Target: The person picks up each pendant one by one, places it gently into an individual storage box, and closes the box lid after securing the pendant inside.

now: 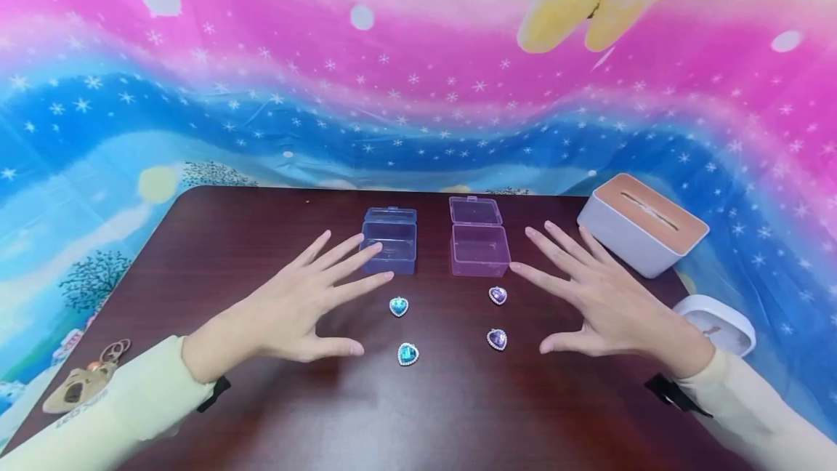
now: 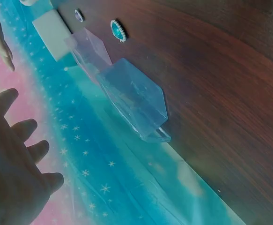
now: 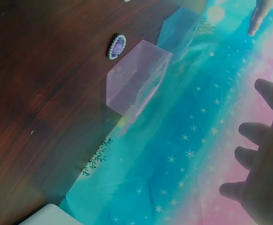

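Note:
Both hands hover over the table with fingers spread, holding nothing. My left hand (image 1: 297,307) is nearest a clear blue plastic box (image 1: 389,246), and its fingertips overlap the box in the head view. On the other side, my right hand (image 1: 604,304) has its index fingertip by the corner of a clear pink plastic box (image 1: 480,249). Both boxes have their lids raised at the back. In front of the blue box lie two teal heart gems (image 1: 399,306) with pale beaded rims. Two purple heart gems (image 1: 497,339) lie before the pink box.
A white tissue box with a wooden top (image 1: 644,220) stands at the back right. Below it, a white dish (image 1: 719,322) sits partly behind the right forearm. A keychain with a tan charm (image 1: 81,387) lies at the left edge. A patterned cloth (image 1: 418,107) hangs behind the table.

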`<state>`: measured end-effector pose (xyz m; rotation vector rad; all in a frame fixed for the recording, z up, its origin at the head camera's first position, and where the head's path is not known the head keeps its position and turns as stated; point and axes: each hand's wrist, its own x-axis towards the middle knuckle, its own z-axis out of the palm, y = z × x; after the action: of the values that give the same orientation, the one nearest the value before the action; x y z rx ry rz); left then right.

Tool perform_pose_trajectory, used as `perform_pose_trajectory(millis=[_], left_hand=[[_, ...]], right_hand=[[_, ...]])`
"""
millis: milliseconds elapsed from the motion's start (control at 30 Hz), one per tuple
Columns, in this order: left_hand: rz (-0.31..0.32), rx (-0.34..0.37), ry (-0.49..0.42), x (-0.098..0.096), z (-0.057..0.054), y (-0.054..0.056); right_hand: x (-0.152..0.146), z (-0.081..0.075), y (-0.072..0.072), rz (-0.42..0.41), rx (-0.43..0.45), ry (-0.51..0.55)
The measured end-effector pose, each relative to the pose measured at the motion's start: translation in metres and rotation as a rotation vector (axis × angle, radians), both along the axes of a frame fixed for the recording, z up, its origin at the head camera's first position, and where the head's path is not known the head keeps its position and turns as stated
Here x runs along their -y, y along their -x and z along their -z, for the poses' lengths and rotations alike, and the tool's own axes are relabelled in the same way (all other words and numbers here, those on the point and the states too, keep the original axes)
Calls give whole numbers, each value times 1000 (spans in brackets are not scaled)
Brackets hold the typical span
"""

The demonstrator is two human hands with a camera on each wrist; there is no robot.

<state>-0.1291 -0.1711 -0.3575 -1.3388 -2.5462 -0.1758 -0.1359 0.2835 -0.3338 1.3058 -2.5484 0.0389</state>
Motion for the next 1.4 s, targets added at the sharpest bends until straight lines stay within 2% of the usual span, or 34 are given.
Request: perform_pose_trajectory(millis=[200, 400, 500, 633, 800, 867, 967, 1167, 1300, 1400], left_hand=[[-5, 18, 9, 0, 2, 2], [-18, 60, -7, 3, 14, -4], [-17, 93, -22, 2, 17, -1], [-77, 214, -102, -1, 18, 11], [-259, 367, -250, -2, 29, 25], [-333, 418, -298, -4, 35, 31], [-389, 458, -368, -9, 44, 40], [-387, 477, -416, -21, 55, 58], [-407, 460, -418, -26, 55, 66], [-449, 473, -402, -24, 56, 65]], right_hand=[[-1, 4, 4, -25, -31, 7], [-1, 13, 5, -43, -20, 3], [1, 15, 4, -36, 3, 22], [12, 15, 7, -39, 55, 69], [46, 18, 15, -62, 108, 121], [63, 20, 18, -55, 146, 132], [87, 25, 20, -40, 231, 147], [124, 39, 26, 27, 486, 158], [145, 48, 36, 64, 555, 170], [162, 57, 41, 82, 607, 165]])
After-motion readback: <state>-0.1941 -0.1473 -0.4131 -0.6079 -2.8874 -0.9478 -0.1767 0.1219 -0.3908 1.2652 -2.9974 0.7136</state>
